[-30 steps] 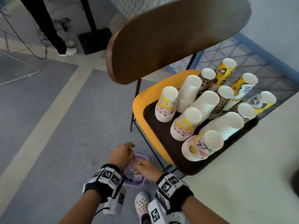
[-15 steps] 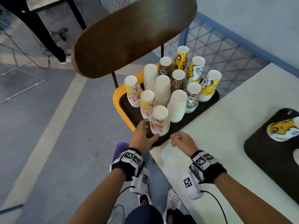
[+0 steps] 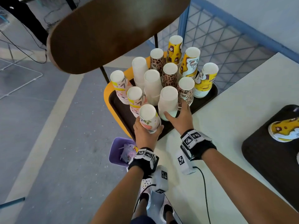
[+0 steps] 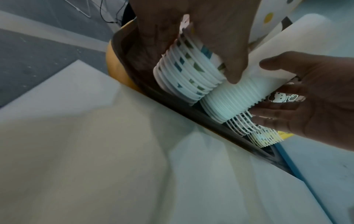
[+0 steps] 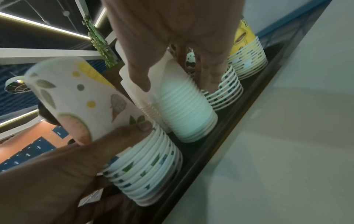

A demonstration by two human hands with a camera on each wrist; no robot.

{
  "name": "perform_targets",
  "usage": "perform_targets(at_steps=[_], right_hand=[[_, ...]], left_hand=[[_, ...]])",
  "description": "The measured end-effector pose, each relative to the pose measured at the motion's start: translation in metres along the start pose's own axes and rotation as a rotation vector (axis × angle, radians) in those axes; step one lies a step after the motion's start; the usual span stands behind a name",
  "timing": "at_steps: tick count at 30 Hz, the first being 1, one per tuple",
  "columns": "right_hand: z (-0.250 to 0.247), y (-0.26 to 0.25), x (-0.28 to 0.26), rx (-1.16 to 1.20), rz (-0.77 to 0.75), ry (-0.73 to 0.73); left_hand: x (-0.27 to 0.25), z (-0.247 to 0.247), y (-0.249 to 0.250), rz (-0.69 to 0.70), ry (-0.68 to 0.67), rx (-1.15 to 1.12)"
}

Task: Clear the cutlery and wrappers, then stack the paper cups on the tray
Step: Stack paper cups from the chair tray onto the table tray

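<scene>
A dark brown tray point(image 3: 119, 109) on a yellow chair seat carries several stacks of upside-down paper cups. My left hand point(image 3: 148, 126) grips the nearest stack, printed with leaves and ice creams point(image 3: 148, 118), thumb on one side and fingers on the other. In the left wrist view that patterned stack point(image 4: 189, 75) leans, its rims against the tray rim point(image 4: 172, 104). My right hand point(image 3: 175, 109) grips the plain white stack point(image 3: 168, 101) beside it. The right wrist view shows its thumb and fingers round the white stack point(image 5: 182, 109), with leopard-print and yellow stacks behind.
A purple bin point(image 3: 119, 151) holding wrappers and plastic cutlery sits on the floor below the tray. The white table point(image 3: 226, 126) lies to the right, with a second dark tray point(image 3: 267, 159) bearing a toppled yellow cup stack point(image 3: 284, 130). The brown chair backrest point(image 3: 113, 29) overhangs the cups.
A second ago both hands were down at the purple bin. They rose to the tray's near edge, and now the left holds the patterned stack and the right holds the white stack.
</scene>
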State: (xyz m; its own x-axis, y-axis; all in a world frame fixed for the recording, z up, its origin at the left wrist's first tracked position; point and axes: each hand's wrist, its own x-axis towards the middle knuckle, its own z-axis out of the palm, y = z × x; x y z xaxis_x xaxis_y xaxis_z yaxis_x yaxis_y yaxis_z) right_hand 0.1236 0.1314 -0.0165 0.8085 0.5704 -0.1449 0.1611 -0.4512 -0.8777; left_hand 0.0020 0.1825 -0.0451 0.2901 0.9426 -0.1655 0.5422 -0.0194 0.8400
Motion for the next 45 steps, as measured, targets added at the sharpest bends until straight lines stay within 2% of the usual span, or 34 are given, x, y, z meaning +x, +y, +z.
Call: perform_targets(at_steps=[5, 8, 16, 27, 32, 39, 45], right_hand=[[0.006, 0.000, 0.009, 0.001, 0.019, 0.018], [0.009, -0.001, 0.009, -0.011, 0.026, 0.030], [0.015, 0.006, -0.005, 0.004, 0.045, 0.041], [0.023, 0.017, 0.006, 0.110, 0.141, -0.038], [0.021, 0.012, 0.002, 0.132, 0.154, -0.046], [0.018, 0.006, -0.009, 0.170, 0.120, -0.010], [-0.021, -0.003, -0.045, 0.249, 0.139, 0.096]], left_hand=[[0.007, 0.011, -0.007, -0.029, 0.027, -0.127], [0.009, 0.010, -0.008, -0.020, 0.017, -0.120], [0.010, -0.014, -0.019, 0.100, -0.144, -0.136], [0.012, -0.007, -0.031, -0.035, -0.180, -0.163], [0.011, -0.011, -0.026, -0.009, -0.174, -0.135], [0.010, -0.023, -0.022, 0.049, -0.232, -0.146], [-0.005, -0.037, 0.001, 0.132, -0.343, -0.117]])
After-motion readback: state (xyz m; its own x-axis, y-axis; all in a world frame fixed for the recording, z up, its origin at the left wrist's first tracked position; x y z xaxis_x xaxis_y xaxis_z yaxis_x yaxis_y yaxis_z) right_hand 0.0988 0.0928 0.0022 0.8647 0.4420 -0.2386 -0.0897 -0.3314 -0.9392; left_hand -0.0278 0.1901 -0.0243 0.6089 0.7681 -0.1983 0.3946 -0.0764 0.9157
